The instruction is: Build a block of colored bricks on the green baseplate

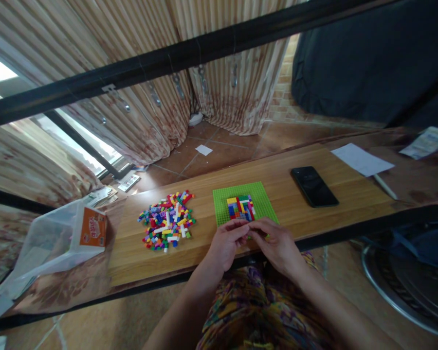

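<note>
A green studded baseplate (263, 195) lies on the wooden board. Toy bricks in several colours form a flat patch (240, 207) on it, with yellow, blue, red and white showing. Over the plate's near edge, my left hand (229, 238) and my right hand (275, 240) meet at the fingertips. Both are closed in a pinch. Anything between the fingers is hidden or too small to name. My hands cover the plate's near part. Left of the plate, a loose pile of small toy bricks (168, 221) is spread on the board.
The wooden board (131, 262) rests on a table. A black phone (314, 186) lies right of the plate, with white paper (363, 159) and a pen (385, 187) beyond. A clear plastic box (58, 238) stands far left. A dark bar (149, 63) crosses above.
</note>
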A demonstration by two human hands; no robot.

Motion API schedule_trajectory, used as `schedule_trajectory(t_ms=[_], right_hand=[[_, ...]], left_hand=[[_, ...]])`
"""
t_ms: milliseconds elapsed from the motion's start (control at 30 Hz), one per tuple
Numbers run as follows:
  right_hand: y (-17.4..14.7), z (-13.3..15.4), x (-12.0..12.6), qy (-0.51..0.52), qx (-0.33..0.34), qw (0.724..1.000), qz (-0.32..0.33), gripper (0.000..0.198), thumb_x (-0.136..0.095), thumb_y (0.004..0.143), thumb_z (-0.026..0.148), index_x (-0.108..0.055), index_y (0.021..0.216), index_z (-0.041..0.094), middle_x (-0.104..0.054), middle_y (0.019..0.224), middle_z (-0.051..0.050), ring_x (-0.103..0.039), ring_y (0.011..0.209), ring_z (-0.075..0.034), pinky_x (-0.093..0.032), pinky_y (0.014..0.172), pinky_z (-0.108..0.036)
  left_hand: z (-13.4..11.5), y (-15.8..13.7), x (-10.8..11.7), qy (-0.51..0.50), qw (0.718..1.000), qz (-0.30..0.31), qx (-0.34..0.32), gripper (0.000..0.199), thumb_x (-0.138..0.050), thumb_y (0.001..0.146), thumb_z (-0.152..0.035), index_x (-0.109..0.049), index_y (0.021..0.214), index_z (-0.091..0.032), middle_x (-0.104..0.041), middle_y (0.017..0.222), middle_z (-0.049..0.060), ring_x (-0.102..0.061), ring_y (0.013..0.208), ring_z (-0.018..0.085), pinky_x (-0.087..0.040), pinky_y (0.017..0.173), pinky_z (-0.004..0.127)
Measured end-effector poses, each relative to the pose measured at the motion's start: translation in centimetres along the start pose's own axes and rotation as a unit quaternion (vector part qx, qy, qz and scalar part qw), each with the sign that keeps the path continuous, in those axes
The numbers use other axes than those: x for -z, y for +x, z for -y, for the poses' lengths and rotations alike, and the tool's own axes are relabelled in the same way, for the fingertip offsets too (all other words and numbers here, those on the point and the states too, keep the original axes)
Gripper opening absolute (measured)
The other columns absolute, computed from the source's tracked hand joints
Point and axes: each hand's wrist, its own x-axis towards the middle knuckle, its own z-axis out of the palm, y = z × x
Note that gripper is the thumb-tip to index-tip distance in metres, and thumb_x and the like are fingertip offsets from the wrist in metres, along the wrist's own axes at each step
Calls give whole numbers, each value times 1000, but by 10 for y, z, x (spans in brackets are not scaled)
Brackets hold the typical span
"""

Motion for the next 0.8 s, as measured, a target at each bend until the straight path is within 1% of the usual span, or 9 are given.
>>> schedule_trajectory(t_ms=[67,133,233,300,367,433,533,667,800], right_hand=[[-1,-1,3,6,-5,1000,9,19,-56,91,34,-73,94,26,-72,91,-4,-67,85,-19,-53,76,-32],[1,-7,5,12,-18,1000,-1,20,-57,90,36,-74,93,26,-72,91,-4,-67,86,-19,-53,77,-32],[11,-23,9,29,-64,996,-58,23,-63,85,44,-75,89,24,-74,92,-5,-67,86,-20,-53,77,-33],[22,-37,11,44,-104,989,-98,28,-66,81,47,-76,85,22,-75,91,-7,-68,85,-21,-53,77,-34],[34,-49,12,55,-126,984,-113,30,-68,77,49,-76,82,21,-76,88,-7,-68,82,-22,-54,76,-35],[45,-58,12,62,-134,984,-104,31,-69,75,50,-76,82,20,-76,86,-7,-68,80,-21,-54,76,-35],[54,-65,10,62,-133,986,-74,31,-69,74,49,-77,81,20,-77,85,-6,-69,79,-21,-54,76,-35],[56,-67,7,47,-134,989,-42,27,-68,76,45,-78,84,21,-77,86,-6,-69,79,-21,-54,76,-35],[56,-67,6,35,-136,990,-33,26,-68,76,41,-78,87,20,-77,88,-6,-69,80,-21,-54,76,-34]], left_hand=[[1,0,-2,2,1000,11,5,33,-87,59,-33,-74,83,-14,-66,78,2,-52,65,8,-40,62,22],[3,2,-4,18,1000,3,-6,31,-84,61,-33,-73,83,-14,-65,76,1,-50,63,8,-39,61,22],[5,7,-2,84,993,-54,-56,22,-77,69,-32,-73,83,-15,-64,71,0,-50,61,9,-40,61,22],[7,12,3,150,978,-97,-105,16,-72,72,-29,-72,83,-16,-64,70,-1,-51,62,10,-40,62,23],[9,16,11,211,959,-122,-146,12,-69,73,-25,-72,81,-17,-66,71,0,-53,63,11,-41,62,23],[11,20,18,252,944,-131,-170,11,-66,74,-22,-71,82,-17,-67,72,0,-54,63,12,-41,62,23],[13,22,26,283,932,-132,-183,12,-63,75,-20,-71,83,-17,-69,75,1,-56,65,12,-43,63,23],[16,24,31,299,927,-131,-183,12,-62,76,-19,-71,84,-17,-70,78,1,-59,68,13,-44,66,24],[17,26,33,296,930,-123,-180,13,-61,76,-18,-71,85,-17,-70,79,1,-59,67,12,-45,65,23]])
